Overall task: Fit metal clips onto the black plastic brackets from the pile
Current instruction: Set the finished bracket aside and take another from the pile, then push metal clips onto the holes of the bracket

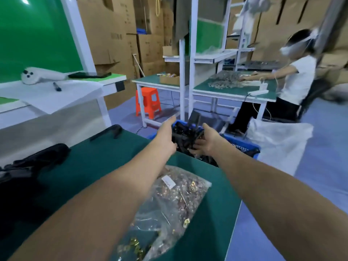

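Now the left hand [166, 133] and right hand [207, 143] reach past the table edge and close in on one bundle of black plastic brackets [188, 136].

The left hand lies flat, fingers straight and thumb up, pressed against one side of the bundle. The right hand curls its fingers under the bundle from the other side. The brackets sit over a blue plastic crate [243, 146] just beyond the far edge of the green-topped table [84, 166]. Under the left forearm, a clear plastic bag of small brass-coloured metal clips [169, 204] lies on the table. Across the room another person [299, 76] works at a bench [235, 91].
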`<control>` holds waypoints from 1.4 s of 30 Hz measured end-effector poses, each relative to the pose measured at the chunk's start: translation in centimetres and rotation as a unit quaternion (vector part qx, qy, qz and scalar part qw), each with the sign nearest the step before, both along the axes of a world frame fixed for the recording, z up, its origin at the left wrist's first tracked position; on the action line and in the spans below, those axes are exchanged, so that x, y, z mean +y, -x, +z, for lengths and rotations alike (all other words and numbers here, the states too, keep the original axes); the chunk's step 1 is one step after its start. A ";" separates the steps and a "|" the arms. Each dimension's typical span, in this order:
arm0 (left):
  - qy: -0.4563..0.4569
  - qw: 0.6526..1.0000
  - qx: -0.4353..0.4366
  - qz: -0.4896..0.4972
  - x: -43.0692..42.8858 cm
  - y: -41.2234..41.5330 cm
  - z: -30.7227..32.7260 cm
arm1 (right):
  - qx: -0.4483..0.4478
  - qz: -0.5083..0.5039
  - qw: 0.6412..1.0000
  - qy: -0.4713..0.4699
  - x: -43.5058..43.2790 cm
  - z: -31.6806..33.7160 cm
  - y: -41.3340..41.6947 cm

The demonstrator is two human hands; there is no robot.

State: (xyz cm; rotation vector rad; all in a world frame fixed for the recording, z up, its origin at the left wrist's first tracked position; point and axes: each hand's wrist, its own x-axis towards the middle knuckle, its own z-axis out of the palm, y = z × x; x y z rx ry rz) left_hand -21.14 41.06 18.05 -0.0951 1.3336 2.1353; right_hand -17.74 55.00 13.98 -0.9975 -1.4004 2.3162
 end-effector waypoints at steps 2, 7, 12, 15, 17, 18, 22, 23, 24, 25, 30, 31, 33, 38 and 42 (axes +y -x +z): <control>0.081 0.996 0.039 -0.013 -0.2 0.8 -1.0 | -0.065 0.058 0.994 -0.068 -0.4 -2.5 1.0; 0.156 0.986 0.047 0.042 -5.0 2.4 -4.4 | -0.080 0.118 0.937 -0.319 -6.1 -5.6 2.6; 0.151 0.983 0.067 0.085 -10.7 0.7 -6.0 | -0.031 0.201 0.860 -0.469 -14.6 -3.2 1.6; 0.146 0.973 0.114 0.140 -15.5 -1.1 -6.5 | -0.016 0.239 0.820 -0.521 -19.0 -2.5 0.0; 0.172 0.958 0.143 0.180 -19.1 -2.3 -7.0 | -0.011 0.281 0.795 -0.537 -21.8 -2.8 -0.8; 0.180 0.950 0.153 0.206 -20.9 -2.7 -7.5 | -0.010 0.306 0.782 -0.543 -23.2 -3.2 -1.1; 0.226 0.904 0.158 0.326 -28.7 -5.1 -9.2 | -0.023 0.407 0.705 -0.580 -29.6 -5.2 -2.3; 0.231 0.888 0.162 0.363 -30.7 -5.7 -9.7 | -0.023 0.425 0.687 -0.589 -31.1 -5.7 -2.5; 0.227 0.866 0.172 0.411 -32.6 -6.4 -10.1 | -0.018 0.439 0.680 -0.588 -32.5 -6.1 -2.6; 0.224 0.838 0.186 0.461 -34.5 -7.3 -10.6 | -0.009 0.452 0.680 -0.578 -33.8 -6.5 -2.7; 0.296 0.721 0.182 0.600 -44.4 -12.0 -13.5 | 0.064 0.509 0.686 -0.516 -39.6 -7.9 -2.1; 0.336 0.705 0.169 0.601 -46.2 -12.9 -14.1 | 0.071 0.524 0.669 -0.522 -40.6 -8.1 -1.7; 0.436 0.677 0.150 0.574 -49.3 -14.9 -15.0 | 0.075 0.545 0.611 -0.569 -42.9 -8.4 -0.6; 0.578 0.739 0.178 0.298 -51.7 -17.7 -15.4 | 0.072 0.536 0.597 -0.593 -47.7 -8.0 4.1; 0.630 0.735 0.202 0.149 -50.6 -17.5 -16.6 | 0.002 0.474 0.651 -0.593 -50.4 -7.1 8.8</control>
